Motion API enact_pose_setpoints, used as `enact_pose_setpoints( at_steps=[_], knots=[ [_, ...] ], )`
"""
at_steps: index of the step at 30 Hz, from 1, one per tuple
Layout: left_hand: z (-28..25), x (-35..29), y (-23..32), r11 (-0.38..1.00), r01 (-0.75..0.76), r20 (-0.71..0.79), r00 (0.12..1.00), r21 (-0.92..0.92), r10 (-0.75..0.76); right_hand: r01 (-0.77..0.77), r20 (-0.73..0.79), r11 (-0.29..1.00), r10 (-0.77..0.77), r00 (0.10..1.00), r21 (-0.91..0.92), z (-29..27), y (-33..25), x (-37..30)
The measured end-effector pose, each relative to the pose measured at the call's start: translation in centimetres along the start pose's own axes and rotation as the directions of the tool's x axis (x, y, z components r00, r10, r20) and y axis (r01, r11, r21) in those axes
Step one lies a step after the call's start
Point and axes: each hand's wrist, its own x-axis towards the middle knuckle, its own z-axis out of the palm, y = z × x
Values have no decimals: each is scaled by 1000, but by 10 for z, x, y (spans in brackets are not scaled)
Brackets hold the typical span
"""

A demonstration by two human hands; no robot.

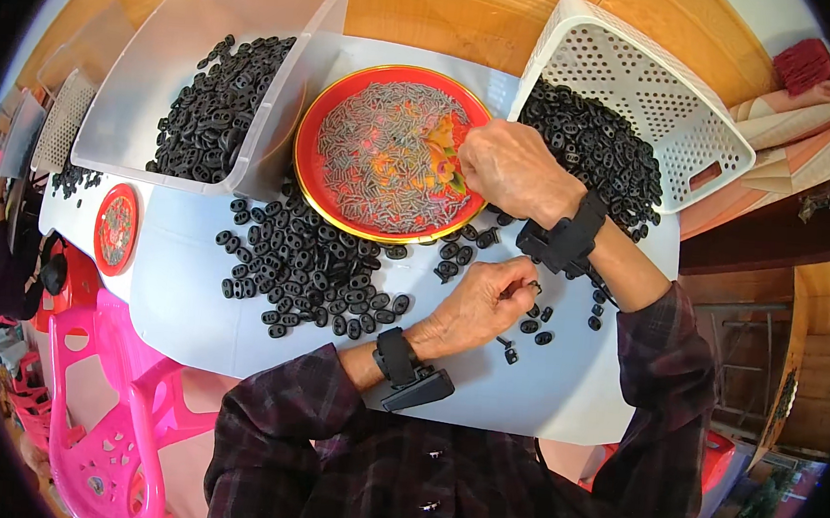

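My left hand (479,307) is above the white table with its fingers pinched on a small black cord-lock part (535,287), mostly hidden by the fingers. My right hand (517,170) is closed over the right rim of a round red tray (309,146) with a gold edge. Its fingertips face away, so what they hold, if anything, is hidden. Small grey metal springs (374,150) cover much of the tray's flowered bottom. Black two-holed cord-lock bodies (314,262) are heaped below the tray. Several loose black pieces (510,354) lie right of my left hand.
A clear plastic bin (132,114) holding black parts stands at the left. On the right, a tipped white perforated basket (703,135) spills more of them. A smaller red tray (115,228) sits by the table's left edge, near a pink plastic chair (135,413).
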Motion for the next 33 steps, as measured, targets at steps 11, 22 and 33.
enact_pose_setpoints(
  at_steps=[11,22,33],
  knots=[
    [-6,2,-14,999,21,-9,1000,-29,-22,-163,13,428,333,943,889,-17,-8,-51],
    [-5,4,-4,992,96,2,995,-80,-96,-131,82,51,555,828,990,17,-15,-162],
    [-8,3,-1,995,97,45,994,-28,-96,-81,58,23,509,859,996,32,-19,-164]
  ],
)
